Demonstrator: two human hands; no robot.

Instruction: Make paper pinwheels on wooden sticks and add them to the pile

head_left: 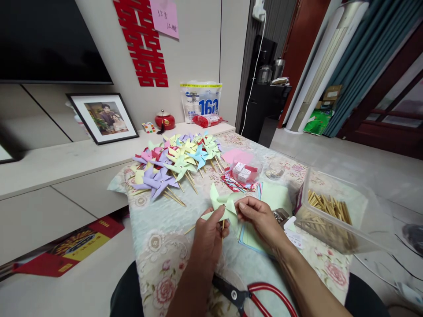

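Observation:
A pale green paper pinwheel (222, 203) sits between both hands above the flowered tablecloth (158, 246). My left hand (207, 240) pinches its lower blade and its thin wooden stick. My right hand (259, 216) grips the pinwheel's middle from the right with thumb and fingers. Under the hands lies a stack of green and blue paper squares (276, 198). A heap of finished pinwheels (175, 163) in purple, pink, yellow, green and blue lies at the table's far left.
A clear plastic box of wooden sticks (330, 211) stands at the right. Red-handled scissors (257, 297) lie near my lap. A small clear tub (246, 171) and pink paper (237, 155) sit mid-table. A framed photo (102, 116) leans on the low cabinet.

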